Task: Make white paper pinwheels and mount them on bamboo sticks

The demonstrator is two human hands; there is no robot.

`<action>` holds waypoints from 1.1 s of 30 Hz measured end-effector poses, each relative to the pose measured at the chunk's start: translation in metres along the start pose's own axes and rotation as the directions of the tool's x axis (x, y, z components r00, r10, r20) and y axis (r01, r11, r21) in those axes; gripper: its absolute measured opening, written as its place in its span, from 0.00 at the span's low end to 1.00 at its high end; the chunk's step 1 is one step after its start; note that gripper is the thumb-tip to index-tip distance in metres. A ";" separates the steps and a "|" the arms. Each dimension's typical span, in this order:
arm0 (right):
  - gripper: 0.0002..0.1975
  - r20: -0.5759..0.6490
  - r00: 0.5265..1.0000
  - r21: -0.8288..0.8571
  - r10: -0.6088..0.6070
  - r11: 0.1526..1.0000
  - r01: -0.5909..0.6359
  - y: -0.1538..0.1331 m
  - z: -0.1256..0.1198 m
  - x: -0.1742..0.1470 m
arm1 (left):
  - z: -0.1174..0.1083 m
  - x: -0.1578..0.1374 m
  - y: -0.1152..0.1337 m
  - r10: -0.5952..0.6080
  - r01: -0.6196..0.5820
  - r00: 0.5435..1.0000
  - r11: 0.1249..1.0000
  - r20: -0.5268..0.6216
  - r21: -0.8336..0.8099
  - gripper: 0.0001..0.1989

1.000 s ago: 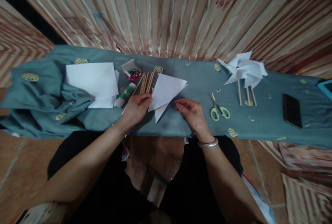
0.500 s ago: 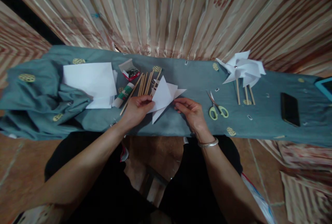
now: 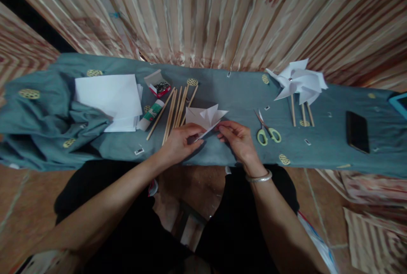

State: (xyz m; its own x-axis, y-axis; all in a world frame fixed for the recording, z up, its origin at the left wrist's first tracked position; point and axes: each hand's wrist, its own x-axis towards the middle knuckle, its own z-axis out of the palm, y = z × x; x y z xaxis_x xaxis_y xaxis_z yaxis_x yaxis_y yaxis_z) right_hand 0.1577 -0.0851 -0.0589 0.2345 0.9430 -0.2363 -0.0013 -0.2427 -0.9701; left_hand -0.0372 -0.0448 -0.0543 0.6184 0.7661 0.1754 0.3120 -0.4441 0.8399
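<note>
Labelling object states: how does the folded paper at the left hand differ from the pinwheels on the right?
Pose: the folded paper is held by the left hand; the pinwheels lie on the cloth.
Parts: the folded paper shows no stick; the pinwheels have wooden sticks.
Size: the folded paper looks smaller than the overlapping pinwheels together.
Shared: both are white with pointed corners.
</note>
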 end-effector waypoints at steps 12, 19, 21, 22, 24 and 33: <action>0.17 0.036 0.997 -0.067 0.065 0.996 -0.062 -0.003 -0.015 -0.001 | 0.011 -0.007 -0.013 0.265 -0.280 0.960 0.901 0.090 0.331 0.13; 0.08 0.179 0.977 -0.130 0.117 0.987 -0.095 -0.004 -0.017 0.003 | 0.010 -0.008 -0.009 0.279 -0.311 0.950 0.881 0.138 0.358 0.14; 0.07 0.220 0.968 -0.146 0.120 0.985 -0.089 -0.005 -0.018 0.005 | 0.010 -0.009 -0.009 0.280 -0.310 0.950 0.882 0.134 0.356 0.14; 0.08 0.241 0.963 -0.149 0.120 0.985 -0.085 -0.006 -0.017 0.005 | 0.010 -0.009 -0.009 0.274 -0.304 0.952 0.884 0.133 0.355 0.14; 0.10 0.266 0.957 -0.142 0.115 0.987 -0.079 -0.007 -0.015 0.006 | 0.010 -0.010 -0.009 0.254 -0.288 0.957 0.887 0.139 0.360 0.14; 0.13 0.280 0.953 -0.105 0.115 0.991 -0.089 -0.011 -0.006 0.007 | 0.010 -0.008 -0.006 0.195 -0.248 0.965 0.896 0.175 0.369 0.20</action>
State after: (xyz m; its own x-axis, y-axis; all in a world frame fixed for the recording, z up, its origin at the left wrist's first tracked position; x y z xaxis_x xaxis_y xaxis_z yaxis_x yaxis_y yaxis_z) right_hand 0.1650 -0.0768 -0.0494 -0.0487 0.9346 -0.3523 0.0795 -0.3480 -0.9341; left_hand -0.0366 -0.0529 -0.0664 0.7841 0.5712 0.2427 0.3924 -0.7593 0.5191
